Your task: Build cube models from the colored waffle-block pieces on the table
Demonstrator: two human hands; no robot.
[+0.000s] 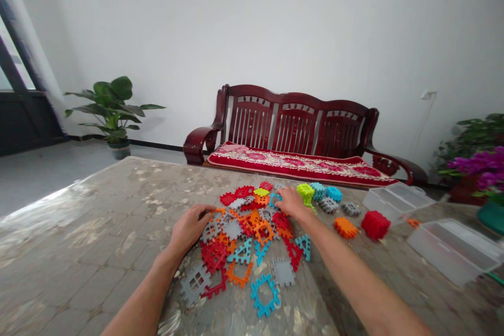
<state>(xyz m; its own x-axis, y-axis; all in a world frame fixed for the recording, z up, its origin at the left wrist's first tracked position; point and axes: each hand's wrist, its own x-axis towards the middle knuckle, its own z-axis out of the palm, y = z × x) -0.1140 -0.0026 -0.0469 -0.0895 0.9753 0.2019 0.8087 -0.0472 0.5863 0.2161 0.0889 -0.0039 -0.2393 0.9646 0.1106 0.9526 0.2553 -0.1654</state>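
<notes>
Blue piece [276, 199] — at right grip [290, 201]

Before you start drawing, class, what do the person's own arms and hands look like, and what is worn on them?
The left hand and right hand are ungloved. Both forearms are bare, with no sleeve, watch or bracelet showing. Rings: too small to tell.

2 hands [191, 227], jumbled plastic tiles [232, 229], table [110, 215]
</notes>
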